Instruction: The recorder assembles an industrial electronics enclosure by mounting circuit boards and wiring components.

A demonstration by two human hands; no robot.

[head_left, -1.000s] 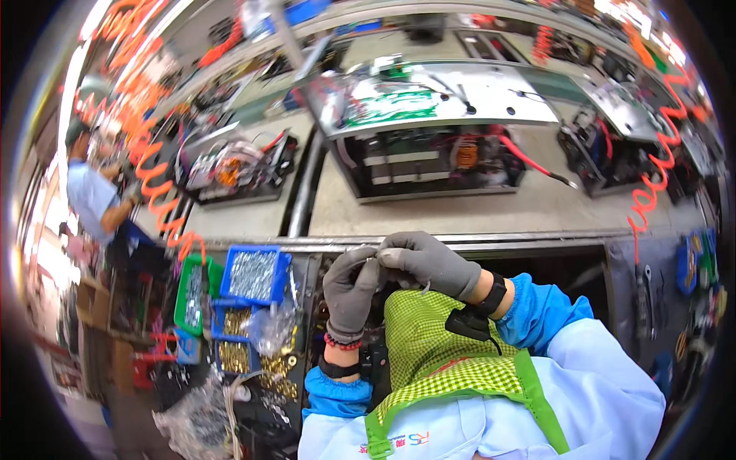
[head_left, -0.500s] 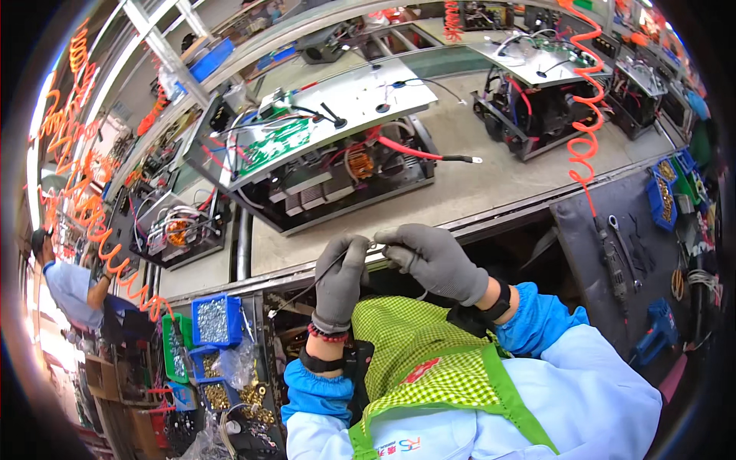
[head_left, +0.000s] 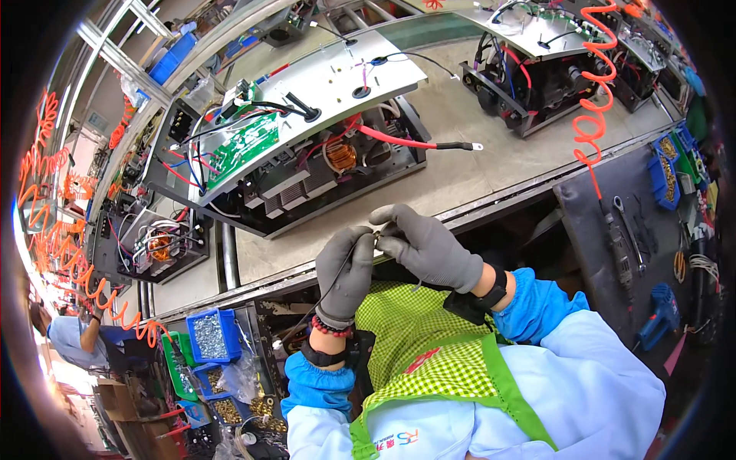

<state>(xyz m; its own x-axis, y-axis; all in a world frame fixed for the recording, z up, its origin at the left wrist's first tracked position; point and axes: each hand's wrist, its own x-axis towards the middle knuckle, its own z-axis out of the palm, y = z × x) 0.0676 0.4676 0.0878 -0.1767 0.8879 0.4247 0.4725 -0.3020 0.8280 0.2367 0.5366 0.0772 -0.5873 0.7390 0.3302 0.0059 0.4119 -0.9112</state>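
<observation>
Both hands wear grey gloves and meet in front of the bench edge. My left hand (head_left: 343, 277) is closed on a thin dark cable (head_left: 330, 290), which trails down past the wrist. At that cable's upper end my right hand (head_left: 433, 249) pinches, thumb against fingers; the small piece between the fingertips is too tiny to name. Beyond the hands stands an opened electrical unit (head_left: 303, 190) with a copper coil and grey heat sinks. Its tilted metal panel (head_left: 330, 80) carries a green circuit board (head_left: 244, 149). A thick red cable (head_left: 402, 141) with a ring lug sticks out rightward.
Similar opened units stand at back right (head_left: 529, 96) and left (head_left: 153, 245). Blue bins (head_left: 213, 336) of fasteners sit lower left. A dark mat (head_left: 590, 199) at right bears a ratchet wrench (head_left: 630, 230) and power driver (head_left: 619, 249). Orange coiled hoses (head_left: 590, 126) hang down. Another person (head_left: 77, 337) is far left.
My head view has shifted, so the unit appears further left and higher. Both hands stay together at the cable end; the right fingers have spread slightly and the left has rotated around the cable.
</observation>
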